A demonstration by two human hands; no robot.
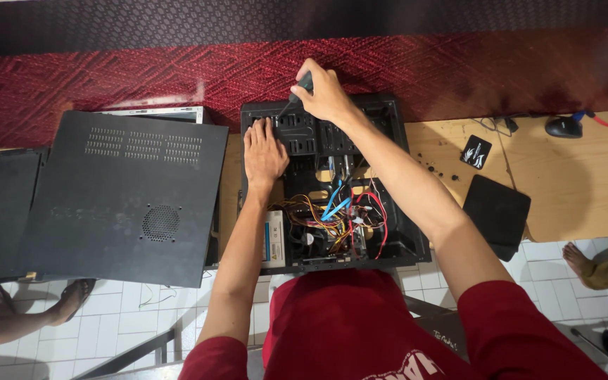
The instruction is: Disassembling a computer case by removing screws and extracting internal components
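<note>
Red patterned carpet backs the open computer case (332, 183) at frame centre. Right hand (326, 95) grips a screwdriver (297, 95) at its top edge; left hand (264, 151) lies flat, open, steadying. Keep the tip square.

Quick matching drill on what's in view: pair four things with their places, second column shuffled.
1. screwdriver
2. left hand
3. side panel
4. small black pad

A. flat on the drive cage inside the open computer case
B. lying left of the case
C. gripped in the right hand at the case's far edge
D. on the wooden board right of the case

Pairs: 1-C, 2-A, 3-B, 4-D
</note>
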